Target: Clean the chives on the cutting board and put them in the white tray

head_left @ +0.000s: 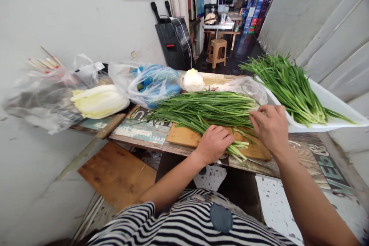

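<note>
A large pile of garlic chives [210, 103] lies across a wooden cutting board [184, 136], pale stem ends to the right. My left hand [215, 142] is closed around a small bunch near the board's front edge; the pale ends [239, 150] of that bunch stick out to its right. Above the board's right side, my right hand [271, 127] has thumb and fingers pinched at the stem ends of the pile. What exactly sits between those fingertips is mostly hidden. More garlic chives [291, 88] are heaped in a white plastic tray [340, 121] at the right.
Along the back of the bench stand a white round vegetable [193, 80] and a plastic bag with blue contents [158, 82]. Farther left are a napa cabbage [100, 101] and crumpled clear bags [43, 100]. A black wheeled speaker [174, 42] leans by the wall behind.
</note>
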Tool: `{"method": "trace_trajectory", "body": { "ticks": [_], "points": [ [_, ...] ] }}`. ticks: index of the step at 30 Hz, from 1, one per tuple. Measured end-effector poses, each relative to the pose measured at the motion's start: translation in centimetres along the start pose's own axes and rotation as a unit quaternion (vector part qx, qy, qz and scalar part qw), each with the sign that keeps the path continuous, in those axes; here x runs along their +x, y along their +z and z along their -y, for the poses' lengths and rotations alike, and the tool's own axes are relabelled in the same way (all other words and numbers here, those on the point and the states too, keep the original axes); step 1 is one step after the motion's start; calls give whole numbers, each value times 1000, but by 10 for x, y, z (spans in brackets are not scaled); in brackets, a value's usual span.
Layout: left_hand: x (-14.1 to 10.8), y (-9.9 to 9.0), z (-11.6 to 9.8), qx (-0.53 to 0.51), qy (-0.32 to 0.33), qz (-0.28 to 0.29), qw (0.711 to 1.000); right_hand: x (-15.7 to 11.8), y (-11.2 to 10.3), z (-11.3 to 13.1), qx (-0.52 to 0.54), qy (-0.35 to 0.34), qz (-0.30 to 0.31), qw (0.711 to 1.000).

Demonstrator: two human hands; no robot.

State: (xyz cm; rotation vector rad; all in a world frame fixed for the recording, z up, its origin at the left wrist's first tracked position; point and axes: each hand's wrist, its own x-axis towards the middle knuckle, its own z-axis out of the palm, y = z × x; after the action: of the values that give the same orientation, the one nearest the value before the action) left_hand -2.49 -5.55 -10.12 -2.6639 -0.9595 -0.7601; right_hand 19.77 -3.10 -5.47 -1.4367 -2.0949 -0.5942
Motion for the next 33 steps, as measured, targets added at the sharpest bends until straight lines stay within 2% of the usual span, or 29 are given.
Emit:
{"method": "trace_trajectory", "body": {
  "ticks": [4,6,10,14,17,19,21,24,27,30,33],
  "points": [
    [-2,1,0,-39,-11,-179,983,-22,-20,16,128,-28,-16,991],
    [-2,1,1,-64,-2,-214,975,-34,-25,26,189,-31,-19,981],
    [-1,1,3,-83,31,-201,976,-51,-24,45,251,-10,-36,967],
    [-1,2,3,-71,42,-182,980,-56,-17,54,297,22,-17,955],
    [-2,2,3,-49,44,-153,986,-58,-15,48,301,5,0,954],
    [-2,3,3,-35,39,-127,991,-60,-17,35,292,4,23,956],
    [-3,4,4,-28,26,-110,993,-61,-19,18,269,45,31,962],
    [-3,5,4,-18,7,-107,994,-55,-18,-5,205,125,0,971],
    [-2,5,3,-9,10,-110,994,-39,-7,-13,150,88,0,985],
    [-2,5,2,-14,14,-120,993,-23,6,-9,75,33,44,996],
    [-2,6,3,-14,12,-116,993,-18,11,-5,-27,29,85,996]
  ]
}}
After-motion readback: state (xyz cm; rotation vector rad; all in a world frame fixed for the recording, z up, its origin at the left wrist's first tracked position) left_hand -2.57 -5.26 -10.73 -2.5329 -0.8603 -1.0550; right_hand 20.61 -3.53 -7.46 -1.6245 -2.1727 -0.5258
